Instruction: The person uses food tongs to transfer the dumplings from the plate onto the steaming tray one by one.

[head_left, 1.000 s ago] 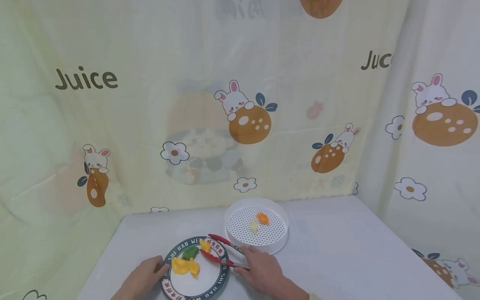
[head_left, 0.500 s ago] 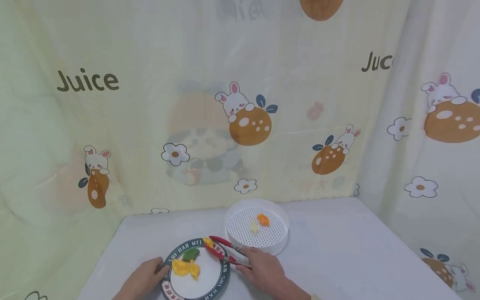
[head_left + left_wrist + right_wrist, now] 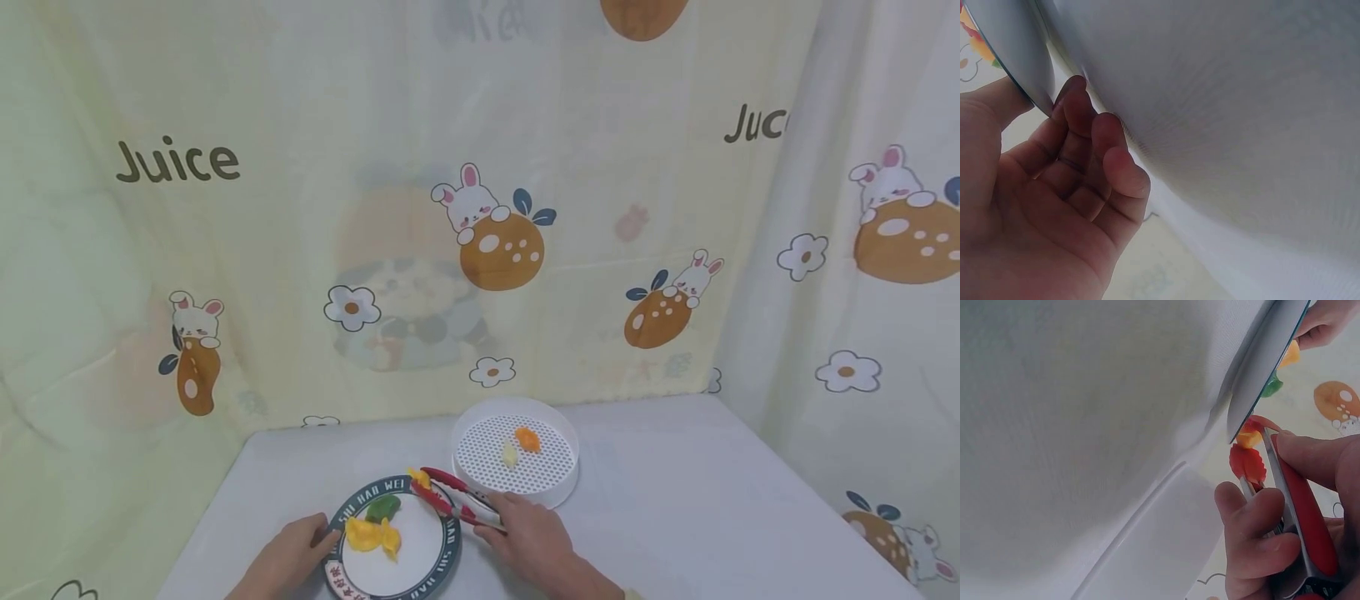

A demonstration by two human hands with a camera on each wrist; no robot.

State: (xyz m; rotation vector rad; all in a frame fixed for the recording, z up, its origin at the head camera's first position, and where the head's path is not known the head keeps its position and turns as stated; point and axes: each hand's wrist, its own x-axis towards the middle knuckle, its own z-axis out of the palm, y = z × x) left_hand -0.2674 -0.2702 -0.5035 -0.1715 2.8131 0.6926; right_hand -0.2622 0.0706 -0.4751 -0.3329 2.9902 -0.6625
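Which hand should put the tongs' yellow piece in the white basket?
Probably the right hand: it holds the red tongs gripping the yellow piece, near the white basket. The left hand holds the plate.

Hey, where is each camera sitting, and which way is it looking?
Head: worn on the head, looking forward and down at the table, plate and white basket; left hand and right hand show.
Left wrist: worn there, looking at the palm and the plate's underside; the left hand shows.
Right wrist: worn there, looking along the tongs; both hands show.
Shared: head and right wrist both see plate, tongs, both hands.
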